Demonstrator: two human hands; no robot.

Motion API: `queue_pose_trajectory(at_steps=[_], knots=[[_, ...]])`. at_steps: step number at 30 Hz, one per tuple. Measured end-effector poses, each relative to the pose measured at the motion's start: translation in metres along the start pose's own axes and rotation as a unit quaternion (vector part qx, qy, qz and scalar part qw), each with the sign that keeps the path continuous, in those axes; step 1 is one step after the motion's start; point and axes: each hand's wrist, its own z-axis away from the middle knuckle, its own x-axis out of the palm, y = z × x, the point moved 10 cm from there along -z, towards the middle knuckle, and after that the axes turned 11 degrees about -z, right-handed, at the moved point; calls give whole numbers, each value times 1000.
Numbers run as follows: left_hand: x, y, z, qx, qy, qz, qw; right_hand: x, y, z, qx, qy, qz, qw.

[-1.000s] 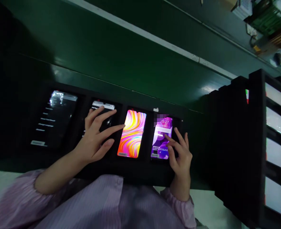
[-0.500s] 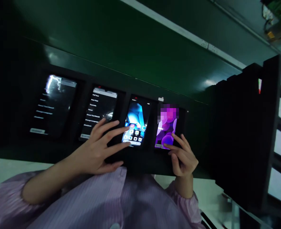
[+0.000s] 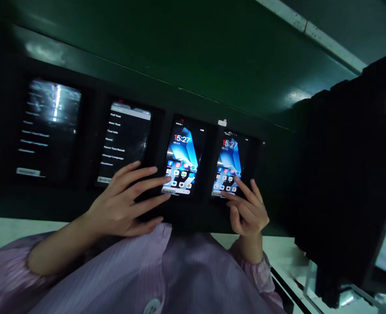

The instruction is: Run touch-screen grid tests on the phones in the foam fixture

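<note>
Several smartphones lie in a row in a black holder. My left hand (image 3: 127, 198) is spread, its fingertips at the lower left of a lit smartphone (image 3: 183, 152) with a blue home screen showing 15:27. Beneath its upper fingers, a second smartphone (image 3: 124, 135) with a dark text menu is partly covered. My right hand (image 3: 249, 207) has its fingers stretched over the lower part of the rightmost smartphone (image 3: 229, 152), which shows the same blue home screen. Whether those fingertips press the glass is unclear. At the far left, another smartphone (image 3: 50, 131) shows a dim menu under glare.
A green work surface (image 3: 166, 39) runs behind the black holder (image 3: 153, 213). On the right stands a stack of black trays (image 3: 336, 174). A small white tag (image 3: 222, 123) sits above the rightmost phone.
The rightmost phone's screen has gone from purple bubbles to a blue home screen. On the phone beside it, 15:27 has appeared. The view has shifted; both hands stay near the same phones.
</note>
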Motion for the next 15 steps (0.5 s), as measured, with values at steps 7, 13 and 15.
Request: queue_pose_trajectory(at_steps=[7, 13, 15], knots=[[4, 1, 0, 3, -11, -3, 1000, -1, 8, 3, 45, 41, 26, 998], [7, 2, -2, 15, -17, -11, 1000, -11, 6, 7, 31, 92, -16, 995], [8, 3, -4, 14, -22, -33, 999, -17, 6, 10, 26, 133, -23, 991]])
